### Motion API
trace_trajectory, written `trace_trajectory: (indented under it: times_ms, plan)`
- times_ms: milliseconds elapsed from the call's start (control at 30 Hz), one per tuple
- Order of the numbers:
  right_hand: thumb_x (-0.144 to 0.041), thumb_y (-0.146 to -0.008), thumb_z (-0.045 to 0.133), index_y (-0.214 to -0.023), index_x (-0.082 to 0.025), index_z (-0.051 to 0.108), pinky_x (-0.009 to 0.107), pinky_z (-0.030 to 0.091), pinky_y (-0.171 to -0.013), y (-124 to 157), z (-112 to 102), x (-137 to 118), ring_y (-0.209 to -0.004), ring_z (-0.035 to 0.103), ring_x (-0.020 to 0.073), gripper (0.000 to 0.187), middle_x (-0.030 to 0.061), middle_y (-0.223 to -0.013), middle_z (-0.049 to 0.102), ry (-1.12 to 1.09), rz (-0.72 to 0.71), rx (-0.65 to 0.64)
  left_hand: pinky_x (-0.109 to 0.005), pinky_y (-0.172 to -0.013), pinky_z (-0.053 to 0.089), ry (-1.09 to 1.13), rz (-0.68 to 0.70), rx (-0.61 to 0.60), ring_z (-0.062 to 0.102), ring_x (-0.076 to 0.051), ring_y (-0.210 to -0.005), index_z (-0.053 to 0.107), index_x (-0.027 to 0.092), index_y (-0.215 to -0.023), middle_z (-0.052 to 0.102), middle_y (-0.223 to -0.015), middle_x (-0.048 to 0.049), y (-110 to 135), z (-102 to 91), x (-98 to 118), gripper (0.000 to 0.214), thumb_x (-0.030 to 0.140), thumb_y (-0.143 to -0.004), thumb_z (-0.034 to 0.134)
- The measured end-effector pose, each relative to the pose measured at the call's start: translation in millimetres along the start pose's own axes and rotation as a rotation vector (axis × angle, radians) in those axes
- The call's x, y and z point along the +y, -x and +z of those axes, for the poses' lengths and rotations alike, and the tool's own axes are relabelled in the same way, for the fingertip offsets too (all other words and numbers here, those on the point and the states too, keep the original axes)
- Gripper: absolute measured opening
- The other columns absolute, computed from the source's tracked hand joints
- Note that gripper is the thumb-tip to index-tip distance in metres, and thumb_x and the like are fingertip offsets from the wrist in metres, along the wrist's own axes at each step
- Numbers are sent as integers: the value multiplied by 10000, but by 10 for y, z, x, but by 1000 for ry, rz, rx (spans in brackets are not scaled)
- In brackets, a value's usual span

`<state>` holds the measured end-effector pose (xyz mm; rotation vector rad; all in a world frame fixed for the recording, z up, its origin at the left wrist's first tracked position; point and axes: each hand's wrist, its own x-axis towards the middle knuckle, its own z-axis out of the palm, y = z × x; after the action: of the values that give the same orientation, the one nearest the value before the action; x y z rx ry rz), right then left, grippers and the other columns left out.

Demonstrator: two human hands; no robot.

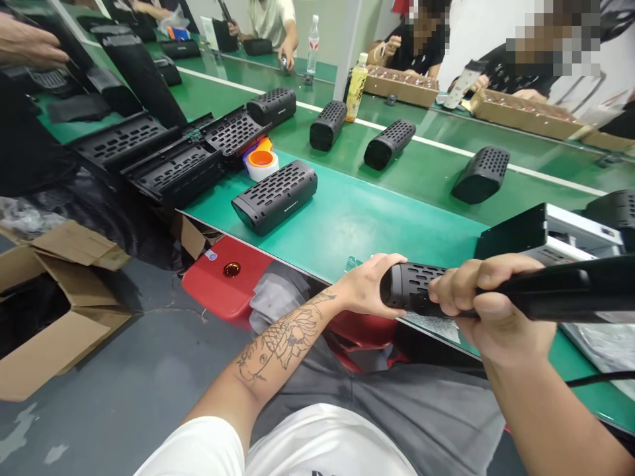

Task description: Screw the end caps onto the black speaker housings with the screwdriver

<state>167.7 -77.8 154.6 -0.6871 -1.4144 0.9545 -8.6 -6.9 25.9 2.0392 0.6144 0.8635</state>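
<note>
Head view, left hand: the person's left hand (370,285) is clamped around the near end of a held case (415,285), thumb below and fingers over the top.
Held case: black, slotted on top, at the front edge of the green bench (357,218); whether it rests on the bench cannot be told.
Right hand: the person's right hand (516,334) is closed around a black tool (590,287), its fingers overlapping the far end of the held case; whether they touch it is unclear.
Tool: lies level across the right side, its tip hidden by the fist.
Cable: a black cable (600,379) runs in from the right edge, below the tool.
Box: a black and white box (513,231) stands just beyond the right hand.
Bench, left: a finished-looking case (275,196) sits near a tape roll (262,164), with open shells (173,173) beside them.
Green belt: four more cases stand apart, the nearest to the right hand (481,174) beyond the box; a yellow bottle (356,89) stands behind them.
Across: co-workers sit by cardboard trays (526,115).
Floor: a red stool (218,291) and an open carton (89,311).
</note>
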Motion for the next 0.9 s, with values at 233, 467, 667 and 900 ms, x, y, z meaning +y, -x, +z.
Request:
trace_trajectory:
  times_ms: [233,467,667,900]
  plan:
    - [-611,-840,973,-979,-265,793,376,611,-525,82,-195,-323,-468,599,166,414,-42,-621,654,8,-13,107,-638,-1243,570,-335,-106,305,603,-444,-1529,315,211,-1711,568,-1613,-236,450,424,220,1204,624,-774,947]
    - [-398,-810,997,-755,-198,712,320,558,-523,-128,-1719,-347,-525,638,160,353,-15,-624,624,624,-362,814,-604,-1076,690,-507,132,268,696,-437,-1398,447,151,-1711,665,-1518,-275,1169,1390,605,902,392,-893,739]
    - [-572,-777,985,-757,-236,663,349,526,-495,-49,-2170,-129,-460,588,176,466,-12,-555,608,525,-293,765,-529,-1263,519,-719,561,-176,642,-347,-1448,625,318,-1591,681,-1606,-139,79,898,782,688,263,-929,802]
    - [-481,-737,1041,-751,-210,718,385,557,-511,199,-1880,-396,-486,611,193,422,6,-605,625,468,-230,742,-518,-1041,474,-939,160,-474,685,-406,-1130,513,85,-1655,724,-1302,-236,-864,292,887,1062,596,-812,908]
